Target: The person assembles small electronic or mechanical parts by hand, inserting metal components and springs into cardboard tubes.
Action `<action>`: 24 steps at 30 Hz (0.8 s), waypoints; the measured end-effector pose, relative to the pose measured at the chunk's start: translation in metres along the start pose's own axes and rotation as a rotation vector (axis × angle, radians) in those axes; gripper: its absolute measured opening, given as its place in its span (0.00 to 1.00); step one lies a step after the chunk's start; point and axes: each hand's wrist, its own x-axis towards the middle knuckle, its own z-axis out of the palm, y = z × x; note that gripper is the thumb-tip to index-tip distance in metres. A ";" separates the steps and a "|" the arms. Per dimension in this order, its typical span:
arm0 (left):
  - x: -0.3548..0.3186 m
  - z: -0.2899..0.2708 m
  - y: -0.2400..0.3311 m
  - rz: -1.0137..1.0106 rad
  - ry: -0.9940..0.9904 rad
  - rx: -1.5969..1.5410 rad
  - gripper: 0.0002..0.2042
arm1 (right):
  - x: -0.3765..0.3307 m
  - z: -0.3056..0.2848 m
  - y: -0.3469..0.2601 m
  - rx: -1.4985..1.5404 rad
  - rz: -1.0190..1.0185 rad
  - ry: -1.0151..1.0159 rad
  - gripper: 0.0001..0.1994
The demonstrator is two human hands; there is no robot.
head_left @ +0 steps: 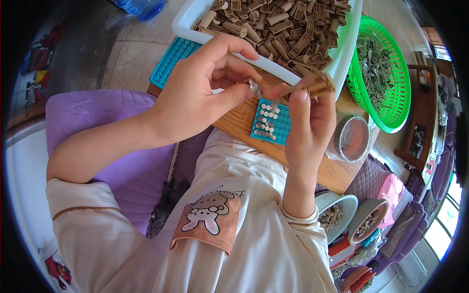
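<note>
My left hand point(195, 85) is closed in a pinch between thumb and forefinger. At its fingertips is a small clear, shiny piece point(254, 88), too small to name. My right hand point(308, 117) is closed on a brown half-tube piece point(320, 86) held up by the thumb and fingers. The two hands are close together, fingertips nearly meeting. Below and between them lies a small teal grid tray point(282, 129) with several round whitish pieces point(266, 128) in its cells. Some of the right fingers are hidden behind the thumb and the brown piece.
A white tub point(354, 29) heaped with brown half-tube pieces point(281, 27) stands beyond my hands on the wooden table point(234, 115). A second teal tray point(168, 63) lies left. To the right are a green basket point(398, 102), a round container point(360, 132) and bowls point(342, 200).
</note>
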 end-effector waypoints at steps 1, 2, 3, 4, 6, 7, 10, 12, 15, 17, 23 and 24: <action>0.000 0.000 -0.001 0.000 -0.002 0.000 0.11 | 0.003 -0.003 -0.001 -0.039 0.083 -0.016 0.05; 0.000 0.000 -0.005 0.039 -0.013 0.003 0.10 | 0.007 0.001 0.004 -0.017 0.054 0.045 0.05; 0.001 0.000 -0.006 0.077 -0.024 0.006 0.10 | 0.009 0.003 0.007 -0.018 0.054 0.046 0.05; 0.001 0.000 -0.006 0.078 -0.022 0.008 0.10 | 0.009 0.004 0.011 -0.124 0.073 -0.007 0.04; 0.001 -0.002 -0.005 0.068 -0.002 -0.047 0.10 | 0.009 0.011 0.018 -0.203 0.083 -0.071 0.03; 0.002 -0.003 -0.005 0.067 -0.003 -0.048 0.10 | 0.007 0.014 0.019 -0.203 0.084 -0.070 0.03; 0.004 -0.006 -0.005 0.107 0.048 0.143 0.11 | 0.004 0.018 0.014 -0.106 0.276 -0.169 0.05; 0.002 -0.004 -0.007 0.055 0.091 0.046 0.12 | 0.002 0.021 0.014 -0.138 0.257 -0.154 0.06; 0.004 -0.001 -0.006 0.137 0.196 0.050 0.10 | -0.003 0.024 0.014 -0.209 0.195 -0.131 0.06; 0.002 -0.001 -0.003 0.099 0.141 0.020 0.13 | -0.006 0.025 0.015 -0.242 0.154 -0.128 0.07; 0.006 -0.006 -0.007 -0.056 -0.150 -0.009 0.17 | -0.008 0.022 0.015 -0.265 0.163 -0.213 0.10; 0.006 -0.007 -0.006 -0.182 -0.262 -0.108 0.18 | -0.009 0.022 0.014 -0.195 0.191 -0.220 0.10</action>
